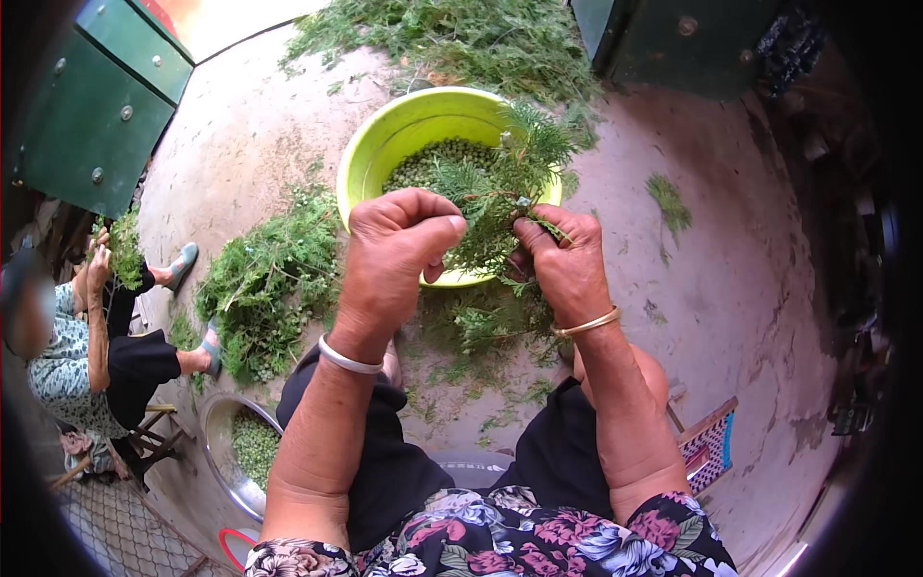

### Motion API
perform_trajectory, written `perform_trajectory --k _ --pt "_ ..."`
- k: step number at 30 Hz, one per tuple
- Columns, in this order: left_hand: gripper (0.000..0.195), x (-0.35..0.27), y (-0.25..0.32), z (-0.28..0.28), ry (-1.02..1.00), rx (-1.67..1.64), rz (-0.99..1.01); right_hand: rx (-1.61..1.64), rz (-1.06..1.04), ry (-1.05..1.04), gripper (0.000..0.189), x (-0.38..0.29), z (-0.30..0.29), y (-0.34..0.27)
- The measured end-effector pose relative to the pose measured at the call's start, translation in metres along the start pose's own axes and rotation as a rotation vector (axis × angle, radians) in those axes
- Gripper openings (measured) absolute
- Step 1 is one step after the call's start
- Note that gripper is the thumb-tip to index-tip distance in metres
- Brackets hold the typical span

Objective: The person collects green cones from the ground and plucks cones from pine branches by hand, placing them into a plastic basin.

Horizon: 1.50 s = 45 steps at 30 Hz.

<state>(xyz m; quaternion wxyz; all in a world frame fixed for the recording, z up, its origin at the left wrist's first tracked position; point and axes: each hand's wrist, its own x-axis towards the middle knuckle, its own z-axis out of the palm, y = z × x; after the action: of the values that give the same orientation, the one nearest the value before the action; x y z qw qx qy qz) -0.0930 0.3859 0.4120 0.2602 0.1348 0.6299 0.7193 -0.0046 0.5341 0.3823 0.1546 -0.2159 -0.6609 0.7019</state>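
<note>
My right hand [566, 252] grips a leafy conifer sprig [533, 144], its flat green sprays spreading up over the rim of a yellow-green plastic tub [368, 133]. Small round green cones [411, 167] lie inside the tub. Beside the sprig, to its left, my left hand [404, 252] is curled with thumb and forefinger together; whether a small thing is between them cannot be told. A small pale cone [523, 202] shows on the sprig just above my right fingertips. Cut greenery [483, 317] lies on the floor below the tub, between my knees.
A branch pile [270, 288] lies left of the tub, another [461, 36] beyond it. A metal basin [216, 433] with green cones stands lower left. At far left a seated person [79, 360] holds a sprig. A woven-seat stool [710, 447] stands right; green doors [94, 108] flank the opening.
</note>
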Motion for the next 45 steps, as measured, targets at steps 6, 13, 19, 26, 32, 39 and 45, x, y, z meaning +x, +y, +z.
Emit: perform_trajectory --k 6,13,19,26,32,39,45 --pt "0.015 0.0 -0.015 0.017 0.155 0.348 0.132 -0.111 -0.089 -0.01 0.007 0.0 0.005 0.01" --pt "0.007 0.001 -0.012 0.013 0.097 0.146 -0.034 -0.282 -0.154 -0.046 0.008 0.001 0.001 0.014" --pt "0.005 0.003 0.003 0.005 0.064 -0.446 -0.282 -0.136 -0.09 -0.107 0.006 -0.003 0.003 -0.001" --pt "0.007 0.008 -0.009 0.0 0.062 -0.155 0.021 -0.213 -0.187 -0.104 0.007 -0.001 0.0 0.011" --pt "0.012 0.022 0.006 -0.037 0.269 -0.415 0.068 -0.216 -0.22 -0.079 0.003 -0.001 0.001 0.019" --pt "0.015 0.021 0.003 -0.031 0.063 -0.109 -0.056 -0.269 -0.26 -0.125 0.002 0.0 -0.005 0.022" --pt "0.018 0.022 0.003 -0.022 0.0 0.064 0.023 -0.373 -0.25 -0.256 0.01 -0.005 -0.008 0.005"
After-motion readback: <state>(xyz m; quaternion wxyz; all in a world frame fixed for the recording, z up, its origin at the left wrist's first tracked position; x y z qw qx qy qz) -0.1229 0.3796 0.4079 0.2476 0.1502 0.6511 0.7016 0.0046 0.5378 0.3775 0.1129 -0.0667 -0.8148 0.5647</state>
